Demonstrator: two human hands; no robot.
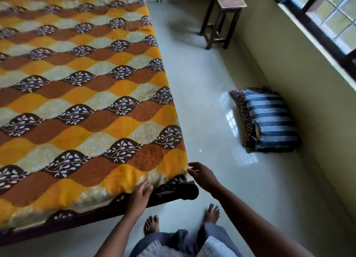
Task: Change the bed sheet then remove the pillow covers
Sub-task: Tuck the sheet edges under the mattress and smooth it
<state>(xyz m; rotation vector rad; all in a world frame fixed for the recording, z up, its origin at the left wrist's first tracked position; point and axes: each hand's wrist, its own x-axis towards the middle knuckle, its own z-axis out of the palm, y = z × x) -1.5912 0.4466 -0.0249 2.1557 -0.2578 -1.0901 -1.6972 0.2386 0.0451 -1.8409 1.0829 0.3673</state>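
Note:
An orange, brown and cream bed sheet (81,95) with dark leaf motifs lies spread flat over the bed. My left hand (139,196) presses with straight fingers on the sheet's near edge beside the bed's corner. My right hand (202,175) hovers just off that corner, fingers loosely curled near the sheet's hanging edge, holding nothing that I can see. A pillow in a blue and white striped cover (269,122) lies on the floor by the right wall, on top of a second pillow with a dark patterned cover (241,106).
The dark wooden bed frame (173,191) juts out at the near corner. A wooden stool (223,16) stands at the far end by the wall. A window (331,16) runs along the right. My bare feet (152,224) stand on the glossy tiled floor (204,95).

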